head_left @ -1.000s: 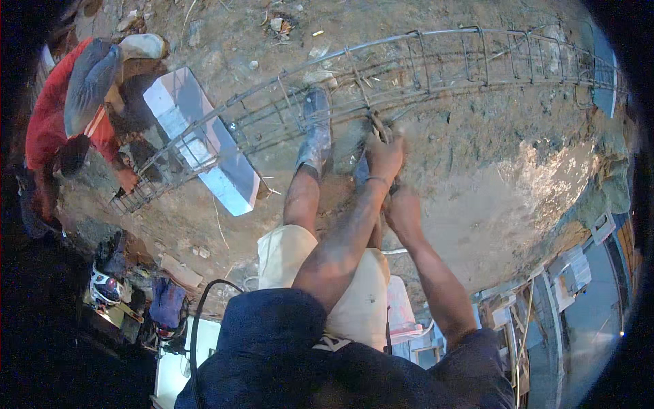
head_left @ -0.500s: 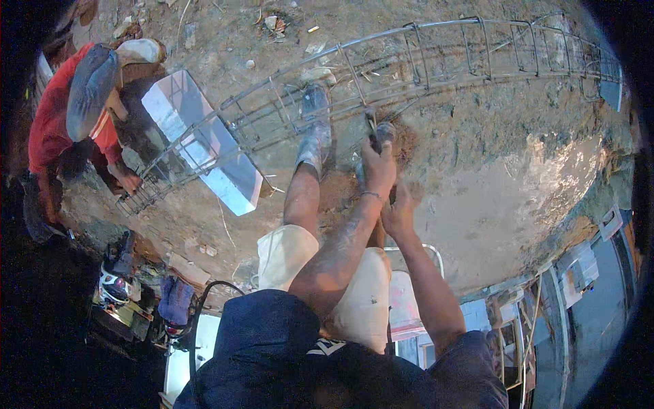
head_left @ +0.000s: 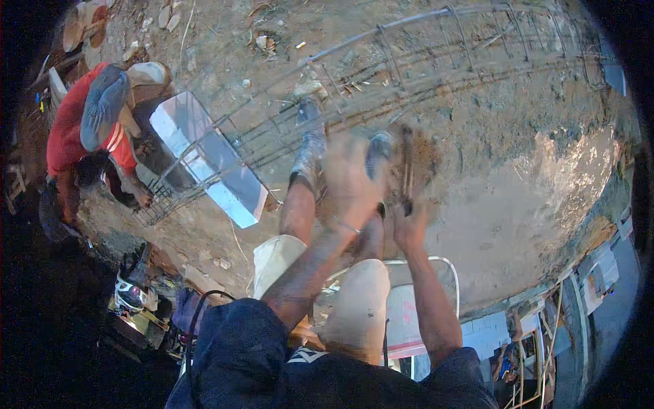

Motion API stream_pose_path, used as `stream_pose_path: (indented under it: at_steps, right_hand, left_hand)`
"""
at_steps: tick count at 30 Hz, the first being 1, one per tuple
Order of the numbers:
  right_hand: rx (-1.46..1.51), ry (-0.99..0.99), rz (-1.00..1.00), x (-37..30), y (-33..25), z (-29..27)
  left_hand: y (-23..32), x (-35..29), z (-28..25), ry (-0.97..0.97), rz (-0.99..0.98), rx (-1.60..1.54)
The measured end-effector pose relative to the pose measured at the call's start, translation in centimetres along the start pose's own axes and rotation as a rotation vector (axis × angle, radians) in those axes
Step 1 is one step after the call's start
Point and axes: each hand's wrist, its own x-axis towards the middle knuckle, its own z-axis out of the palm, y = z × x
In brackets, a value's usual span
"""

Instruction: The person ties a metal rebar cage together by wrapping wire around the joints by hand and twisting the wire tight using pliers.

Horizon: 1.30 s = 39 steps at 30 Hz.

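A hand tool (head_left: 407, 185), its exact type obscured by blur, is held in the right hand (head_left: 411, 230), the fingers being wrapped around its dark near end; its far end is directed toward the rebar cage (head_left: 390, 56). The left hand (head_left: 351, 180) is located left of the tool, apart from the right hand; whether anything is gripped by it cannot be told owing to blur. The cage is stretched across the muddy ground (head_left: 477, 249) beyond both hands. A long white block (head_left: 235, 194) is crossed by its left portion, where the cage end is touched by a red-shirted co-worker's hand (head_left: 141, 193).
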Motion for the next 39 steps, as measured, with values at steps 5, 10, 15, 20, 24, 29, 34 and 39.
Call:
stream_pose_path:
  at_steps: [5, 10, 15, 20, 24, 29, 34, 39]
  right_hand:
    - [-0.177, 0.532, -0.576, 9.8, -3.5, -5.1]
    - [-0.036, 0.525, -0.648, 12.5, -6.4, -5.2]
    - [-0.252, 0.682, -0.713, 15.0, -7.6, -5.5]
    - [-0.436, 0.798, -0.739, 19.1, -7.7, -5.4]
    - [-0.424, 0.736, -0.702, 19.3, -8.1, -4.1]
    - [-0.433, 0.690, -0.434, 19.6, -10.3, -3.3]
    - [-0.450, 0.783, -0.489, 20.4, -10.9, -3.8]
    - [-0.224, 0.666, -0.538, 16.2, -10.5, -4.5]
  left_hand:
    - [-6.4, 2.9, 1.4, -0.056, -0.088, 0.284]
    - [-9.1, 3.0, 2.3, -0.165, -0.103, 0.287]
    - [-10.2, 3.4, 2.8, -0.137, 0.000, 0.007]
    - [-8.7, 2.1, 3.3, -0.241, -0.521, -0.451]
    - [-9.8, 2.2, 2.6, -0.254, -0.559, -0.493]
    - [-9.8, 3.4, 1.2, -0.201, -0.189, -0.156]
    - [-12.6, 6.1, -0.4, -0.421, -0.212, -0.351]
    - [-12.0, 5.1, 0.1, -0.669, -1.093, -1.192]
